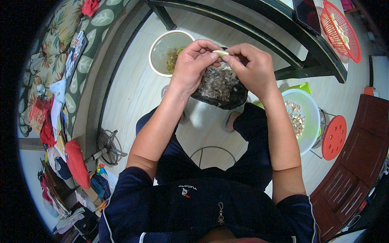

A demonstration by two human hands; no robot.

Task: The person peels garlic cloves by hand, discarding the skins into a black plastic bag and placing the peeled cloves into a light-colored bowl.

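Between the fingertips of both hands is a pale peeled garlic clove [221, 53]. My left hand [196, 62] pinches its left end, and my right hand [253, 68] grips the right end with thumb and fingers. Directly below them, a black bin or bag-lined container [225, 104] is heaped with papery garlic skins [217, 85]. A pale basin [313, 133] to the right holds several unpeeled garlic cloves [294, 121]. Higher up on the right, a red plastic basket [354, 45] contains several peeled cloves [340, 32].
A cream-rimmed bucket [153, 57] with plant scraps stands at the upper left. A dark table frame [258, 33] crosses the top. Beside the basin is a red-topped stool [334, 138]. A sofa [82, 66] with papers and cloth lines the left. Dark wooden furniture [346, 170] stands at right.
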